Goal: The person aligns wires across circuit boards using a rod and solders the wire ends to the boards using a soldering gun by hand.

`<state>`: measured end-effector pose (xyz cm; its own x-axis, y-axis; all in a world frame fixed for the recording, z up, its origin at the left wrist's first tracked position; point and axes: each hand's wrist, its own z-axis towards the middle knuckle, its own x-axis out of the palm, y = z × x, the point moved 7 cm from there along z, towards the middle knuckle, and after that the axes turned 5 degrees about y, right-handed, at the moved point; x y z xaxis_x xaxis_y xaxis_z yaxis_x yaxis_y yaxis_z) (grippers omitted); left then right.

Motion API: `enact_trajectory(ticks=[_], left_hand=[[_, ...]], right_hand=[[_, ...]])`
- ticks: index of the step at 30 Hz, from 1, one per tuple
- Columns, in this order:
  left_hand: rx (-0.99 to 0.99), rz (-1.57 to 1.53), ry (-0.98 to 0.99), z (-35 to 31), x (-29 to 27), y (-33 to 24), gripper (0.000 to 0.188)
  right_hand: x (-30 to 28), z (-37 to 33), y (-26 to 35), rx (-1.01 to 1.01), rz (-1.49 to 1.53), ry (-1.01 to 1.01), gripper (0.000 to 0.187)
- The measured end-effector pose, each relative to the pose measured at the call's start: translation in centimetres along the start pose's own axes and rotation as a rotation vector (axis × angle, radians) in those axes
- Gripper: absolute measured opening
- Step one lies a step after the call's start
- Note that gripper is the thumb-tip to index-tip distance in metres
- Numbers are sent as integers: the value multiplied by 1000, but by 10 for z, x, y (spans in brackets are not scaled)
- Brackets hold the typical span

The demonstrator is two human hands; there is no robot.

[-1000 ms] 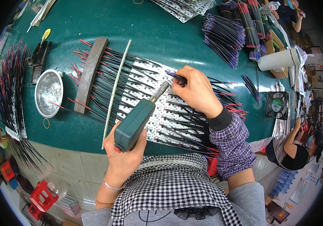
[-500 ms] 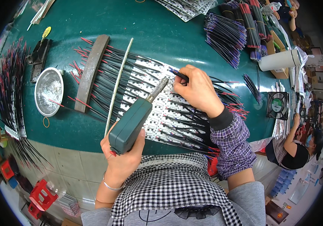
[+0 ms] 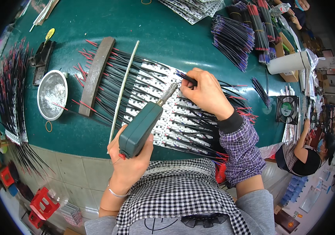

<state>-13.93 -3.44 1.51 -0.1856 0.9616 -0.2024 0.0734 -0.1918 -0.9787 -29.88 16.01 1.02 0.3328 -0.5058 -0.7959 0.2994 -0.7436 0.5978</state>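
My left hand (image 3: 133, 162) is wrapped round a dark green soldering gun (image 3: 141, 129). Its grey metal tip points up and right, over a white circuit board panel (image 3: 156, 127), close to my right fingers. My right hand (image 3: 207, 92) pinches a small bunch of black wires (image 3: 189, 79) with bluish ends above the panel's upper right part. Rows of black wires with red ends (image 3: 116, 74) run off the panel to the left, and more black wires (image 3: 193, 129) lie along its right side. A brown curved bar (image 3: 97, 76) and a thin pale rod (image 3: 125, 86) lie across the left-hand wires.
Left of the panel stands a white bowl (image 3: 52, 96) with silvery bits, near a small dark tray (image 3: 42, 64). Wired boards (image 3: 13, 98) lie at the far left. Wire bundles (image 3: 234, 39), a white cylinder (image 3: 288, 62) and a fan (image 3: 287, 109) are at right. A co-worker (image 3: 310, 152) sits beyond.
The soldering gun in my left hand has shifted slightly right, its tip nearer my right fingers. My right hand has barely moved and still holds the black wires.
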Motion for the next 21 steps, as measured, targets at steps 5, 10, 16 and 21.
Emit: enact_trajectory(ticks=[5,10,16,21], left_hand=[[4,-9,-11,2,4,8,12],[16,44,1,4,4,4,11],[-6,72,20,3,3,6,11],[54,48,-23,2,-1,-4,12]], right_hand=[[3,-1,2,33,-12,-1,17],[3,-4,4,74,-41,-60,16],[4,-5,3,87,-51,-71,16],[4,-4,3,80,-39,-60,16]])
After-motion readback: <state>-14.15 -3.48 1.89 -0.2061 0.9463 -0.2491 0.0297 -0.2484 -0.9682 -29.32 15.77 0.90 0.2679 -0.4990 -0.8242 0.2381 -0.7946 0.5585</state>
